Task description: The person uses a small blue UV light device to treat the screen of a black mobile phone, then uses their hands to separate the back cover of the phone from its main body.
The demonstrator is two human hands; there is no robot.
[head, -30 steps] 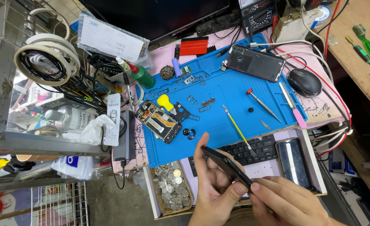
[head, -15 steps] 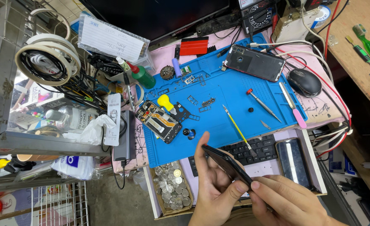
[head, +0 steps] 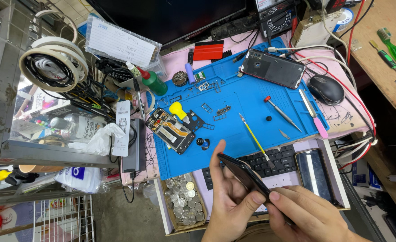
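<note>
Both hands grip one dark phone (head: 245, 175) edge-on at the bench's near edge: left hand (head: 229, 201) pinching its middle, right hand (head: 307, 215) clamping the near-right end. Long axis runs far-left to near-right, above the black keyboard (head: 269, 161).

1. The left hand (head: 231, 197) has shifted slightly: its forefinger now stands straighter, tip above the dark phone's (head: 245, 175) upper end.
2. The right hand (head: 305, 213) has edged its fingertips (head: 275, 196) closer to the left thumb.
</note>
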